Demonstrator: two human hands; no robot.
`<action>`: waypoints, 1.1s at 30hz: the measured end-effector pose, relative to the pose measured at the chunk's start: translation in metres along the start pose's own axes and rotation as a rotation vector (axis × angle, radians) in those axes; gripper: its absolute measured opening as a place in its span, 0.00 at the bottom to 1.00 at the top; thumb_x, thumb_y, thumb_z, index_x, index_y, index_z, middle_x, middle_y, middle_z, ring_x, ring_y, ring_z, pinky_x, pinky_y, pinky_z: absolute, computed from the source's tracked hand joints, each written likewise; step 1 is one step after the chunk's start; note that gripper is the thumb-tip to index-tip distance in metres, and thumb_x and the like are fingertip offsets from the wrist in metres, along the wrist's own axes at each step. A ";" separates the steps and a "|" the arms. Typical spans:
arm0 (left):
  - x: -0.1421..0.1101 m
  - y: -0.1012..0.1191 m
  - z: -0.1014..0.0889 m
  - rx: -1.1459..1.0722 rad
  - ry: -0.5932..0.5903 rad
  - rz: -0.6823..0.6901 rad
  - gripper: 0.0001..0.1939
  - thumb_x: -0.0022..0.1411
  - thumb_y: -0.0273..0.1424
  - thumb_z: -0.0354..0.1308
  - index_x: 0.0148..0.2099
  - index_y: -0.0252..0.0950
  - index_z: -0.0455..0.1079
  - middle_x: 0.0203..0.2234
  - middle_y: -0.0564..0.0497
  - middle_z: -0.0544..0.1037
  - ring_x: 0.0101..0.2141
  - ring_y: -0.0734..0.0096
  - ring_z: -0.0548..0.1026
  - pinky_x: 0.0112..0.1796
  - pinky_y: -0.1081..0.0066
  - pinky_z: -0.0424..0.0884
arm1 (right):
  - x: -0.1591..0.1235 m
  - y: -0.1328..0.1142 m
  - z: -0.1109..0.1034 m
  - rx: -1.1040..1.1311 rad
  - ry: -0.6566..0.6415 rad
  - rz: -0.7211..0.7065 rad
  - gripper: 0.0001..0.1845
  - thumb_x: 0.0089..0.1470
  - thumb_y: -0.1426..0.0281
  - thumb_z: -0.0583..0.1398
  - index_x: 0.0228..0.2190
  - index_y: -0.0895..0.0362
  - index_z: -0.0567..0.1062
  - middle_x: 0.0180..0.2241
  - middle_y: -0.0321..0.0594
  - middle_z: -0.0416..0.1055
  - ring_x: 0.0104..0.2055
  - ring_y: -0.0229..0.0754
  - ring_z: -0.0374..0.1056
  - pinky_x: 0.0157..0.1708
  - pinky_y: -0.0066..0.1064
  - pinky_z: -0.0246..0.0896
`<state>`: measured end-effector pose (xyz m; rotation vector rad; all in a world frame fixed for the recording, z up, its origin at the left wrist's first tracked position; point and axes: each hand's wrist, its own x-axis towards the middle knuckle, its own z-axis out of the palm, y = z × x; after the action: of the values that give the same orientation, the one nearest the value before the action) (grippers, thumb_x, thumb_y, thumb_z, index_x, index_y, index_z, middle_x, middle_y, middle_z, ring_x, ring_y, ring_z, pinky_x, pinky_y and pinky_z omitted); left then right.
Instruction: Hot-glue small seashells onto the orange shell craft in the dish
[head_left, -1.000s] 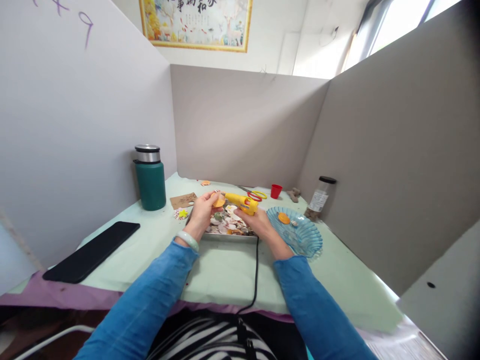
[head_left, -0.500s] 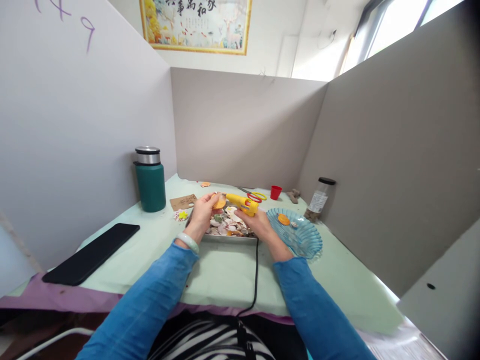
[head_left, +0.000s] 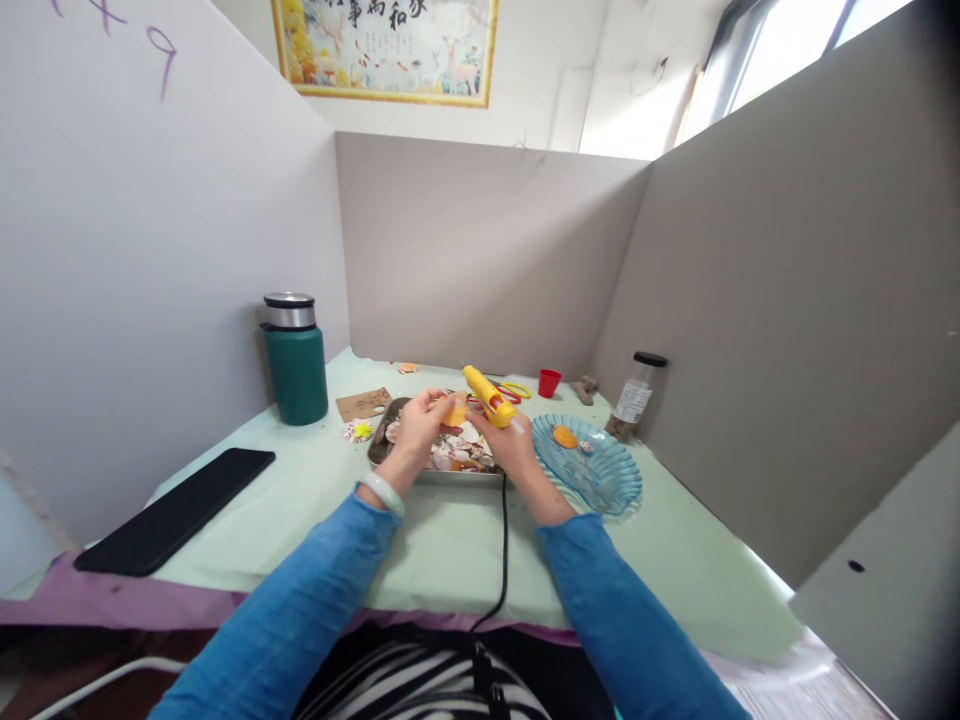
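Pinched in my left hand [head_left: 421,428] is a flat, rounded orange piece that looks like a shell [head_left: 456,410]. My right hand [head_left: 510,445] is wrapped round a yellow hot glue gun [head_left: 489,396], its nozzle pointing up and away to the left. A black cord [head_left: 505,560] runs from below the right hand down to the table's front edge. Both hands are close together over a metal tray [head_left: 450,478] filled with shells [head_left: 454,455]. The hands hide part of the tray and its shells.
A blue scalloped plate [head_left: 619,480] at right bears an orange disc [head_left: 565,436]. Behind stand a red cup [head_left: 549,383], scissors [head_left: 516,390] and a lidded jar [head_left: 631,400]. At left are a green bottle [head_left: 296,375], brown card [head_left: 363,404] and black slab [head_left: 180,510]. Grey partitions [head_left: 487,250] surround the table.
The glue gun's nozzle has swung away from the orange piece and now points up and forward. My left hand has shifted slightly right with the orange piece, closer to the right hand.
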<state>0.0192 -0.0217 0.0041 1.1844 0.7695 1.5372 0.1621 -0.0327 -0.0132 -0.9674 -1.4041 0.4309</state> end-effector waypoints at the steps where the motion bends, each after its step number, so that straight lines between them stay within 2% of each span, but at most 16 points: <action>1: -0.001 0.000 0.001 0.007 -0.013 0.006 0.19 0.47 0.36 0.68 0.37 0.32 0.66 0.29 0.48 0.76 0.28 0.70 0.75 0.23 0.71 0.75 | 0.000 0.001 0.001 0.016 0.018 -0.001 0.18 0.44 0.56 0.65 0.31 0.58 0.77 0.31 0.41 0.77 0.34 0.45 0.71 0.37 0.35 0.66; 4: -0.004 0.000 0.002 0.037 -0.029 0.017 0.20 0.46 0.38 0.68 0.37 0.32 0.68 0.29 0.49 0.76 0.28 0.71 0.75 0.25 0.71 0.75 | 0.001 -0.002 0.000 0.036 0.043 0.016 0.18 0.45 0.56 0.64 0.30 0.58 0.77 0.31 0.42 0.77 0.34 0.45 0.71 0.37 0.35 0.66; 8: -0.006 0.000 0.002 0.059 -0.036 0.006 0.21 0.46 0.39 0.69 0.37 0.32 0.69 0.26 0.51 0.74 0.27 0.72 0.74 0.25 0.72 0.75 | -0.001 -0.013 -0.005 -0.019 0.039 0.092 0.18 0.48 0.55 0.62 0.29 0.58 0.77 0.28 0.41 0.75 0.31 0.43 0.70 0.32 0.32 0.64; 13: -0.008 0.002 0.005 0.056 -0.068 -0.009 0.21 0.46 0.40 0.69 0.37 0.33 0.67 0.27 0.50 0.74 0.26 0.71 0.74 0.24 0.70 0.75 | 0.000 -0.019 -0.010 -0.038 -0.023 0.172 0.15 0.48 0.57 0.61 0.29 0.57 0.76 0.24 0.37 0.73 0.29 0.42 0.68 0.29 0.31 0.62; 18: -0.007 -0.002 0.004 0.066 -0.088 0.021 0.20 0.49 0.40 0.68 0.38 0.33 0.67 0.28 0.50 0.75 0.27 0.71 0.74 0.24 0.71 0.76 | 0.001 -0.014 -0.012 -0.066 -0.029 0.188 0.15 0.48 0.57 0.60 0.28 0.56 0.76 0.21 0.36 0.71 0.28 0.42 0.67 0.27 0.31 0.60; 23: -0.005 -0.006 0.002 0.108 -0.115 0.045 0.20 0.52 0.38 0.66 0.43 0.32 0.70 0.32 0.46 0.77 0.30 0.69 0.75 0.23 0.72 0.76 | 0.002 -0.011 -0.012 -0.052 -0.036 0.209 0.15 0.47 0.57 0.60 0.27 0.56 0.75 0.19 0.35 0.69 0.26 0.41 0.66 0.26 0.30 0.58; 29: -0.006 -0.006 0.004 0.098 -0.111 0.073 0.18 0.50 0.38 0.67 0.41 0.32 0.72 0.33 0.46 0.78 0.31 0.68 0.75 0.21 0.74 0.75 | 0.002 -0.012 -0.011 -0.024 -0.025 0.205 0.16 0.46 0.57 0.61 0.29 0.58 0.77 0.20 0.35 0.69 0.27 0.40 0.66 0.28 0.29 0.59; 33: -0.006 -0.002 0.003 0.033 -0.071 0.010 0.17 0.50 0.36 0.68 0.39 0.31 0.72 0.32 0.47 0.77 0.30 0.69 0.75 0.21 0.73 0.76 | 0.002 -0.013 -0.009 -0.051 -0.013 0.222 0.21 0.46 0.53 0.62 0.32 0.59 0.78 0.21 0.37 0.71 0.28 0.41 0.67 0.28 0.30 0.60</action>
<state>0.0231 -0.0267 0.0015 1.2626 0.7453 1.4872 0.1674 -0.0416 -0.0006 -1.1696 -1.3298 0.5688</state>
